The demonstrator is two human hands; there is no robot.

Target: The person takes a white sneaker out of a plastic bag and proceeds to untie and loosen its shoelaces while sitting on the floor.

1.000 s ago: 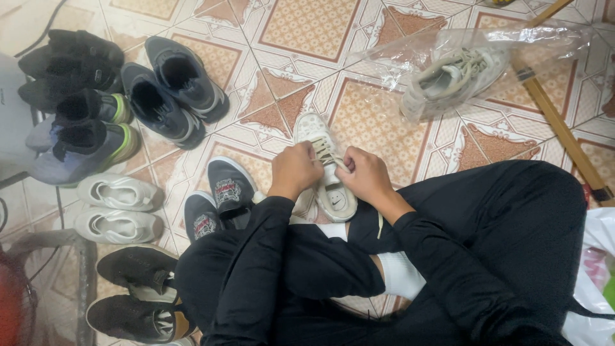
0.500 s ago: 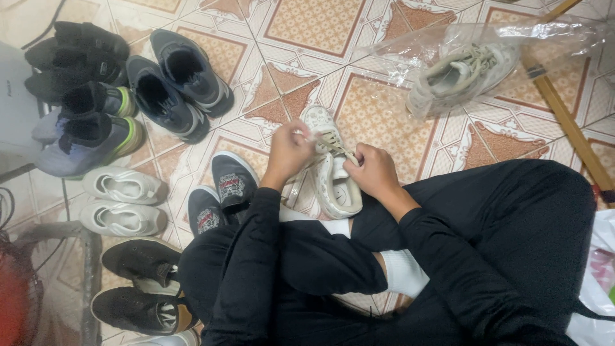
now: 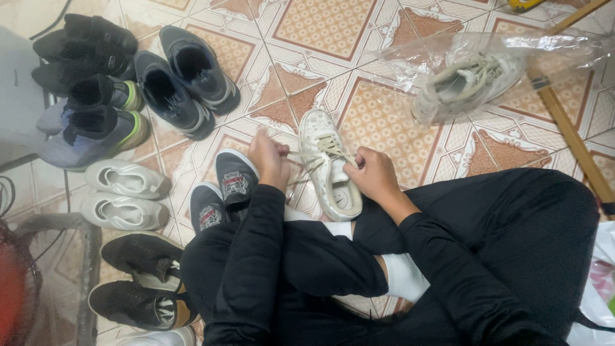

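Note:
A worn white sneaker lies on the patterned tile floor in front of my crossed legs, toe pointing away. My left hand is closed on the end of its pale lace, pulled out to the left of the shoe. My right hand pinches the lace at the shoe's right side, near the eyelets. Both arms are in black sleeves. A white sock shows between my black trouser legs.
Pairs of shoes line the left: black and grey trainers, white slip-ons, black knit shoes, dark slippers. A clear plastic bag holding a pale sneaker lies at the upper right beside a wooden stick.
My left hand has drawn the lace farther out to the left, away from the sneaker. My right hand has stayed at the shoe's right side.

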